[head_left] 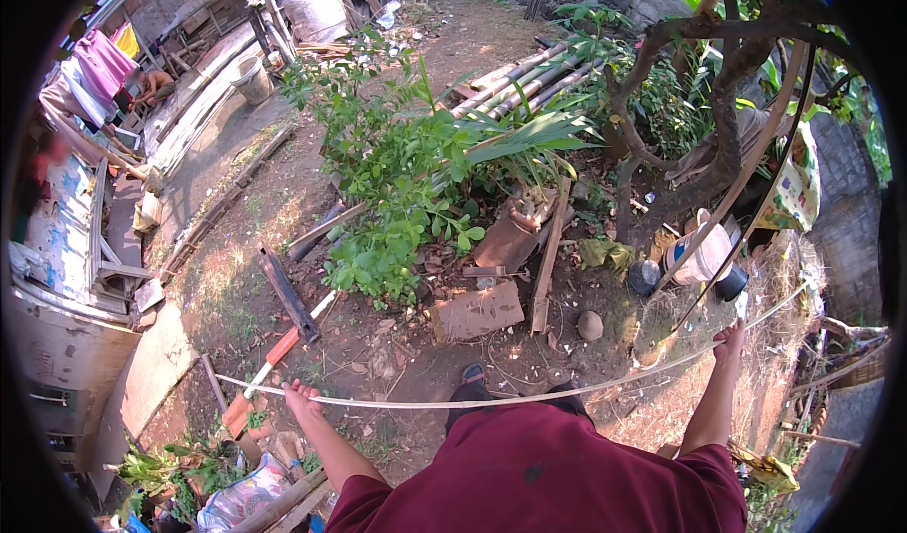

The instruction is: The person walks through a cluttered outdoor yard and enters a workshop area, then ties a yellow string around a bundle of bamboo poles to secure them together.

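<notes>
Sunlit soil [402,368] is being partly shaded by a leafy bush [397,212] and a crooked tree [727,127], while cut poles [529,79] are being kept in a heap behind the bush. Above the ground, just ahead of a maroon shirt [557,467], a long pale strip [510,404] is being held crosswise and is being seen as a shallow curve sagging toward the body. Near its left end, the strip is being gripped by the left hand [300,398], whose fingers are being kept closed around it; that forearm is being angled forward and outward. Toward the other end, it is being clasped by the right hand [727,341], which is being held farther forward, its forearm being raised more steeply with a slight outward lean. Both arms are being spread wide, and a short length of strip is being left projecting beyond each grip. Exact finger placement is being obscured by the small scale.
</notes>
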Tool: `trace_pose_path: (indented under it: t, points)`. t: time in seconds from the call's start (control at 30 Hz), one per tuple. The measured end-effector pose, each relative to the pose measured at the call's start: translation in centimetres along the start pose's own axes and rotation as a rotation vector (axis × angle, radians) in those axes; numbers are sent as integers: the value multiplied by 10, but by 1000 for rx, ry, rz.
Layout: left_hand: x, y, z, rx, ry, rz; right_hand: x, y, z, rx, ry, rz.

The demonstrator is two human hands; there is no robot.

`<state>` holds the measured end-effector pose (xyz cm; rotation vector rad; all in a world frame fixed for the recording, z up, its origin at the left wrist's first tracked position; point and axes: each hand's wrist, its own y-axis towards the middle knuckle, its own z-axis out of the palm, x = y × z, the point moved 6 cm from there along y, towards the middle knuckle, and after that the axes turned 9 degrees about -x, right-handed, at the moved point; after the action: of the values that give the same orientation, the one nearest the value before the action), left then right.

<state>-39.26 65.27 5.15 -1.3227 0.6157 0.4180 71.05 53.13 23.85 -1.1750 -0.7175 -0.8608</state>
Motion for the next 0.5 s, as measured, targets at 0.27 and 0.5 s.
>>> trace_pose_path:
  t: [0.27,0.5]
  points:
    - [3,23,-93,-248,96,74,-54,-2,-64,-256,-303,-103]
    - [-1,21,-73,-211,45,93,-53,-1,-53,-204,-391,-74]
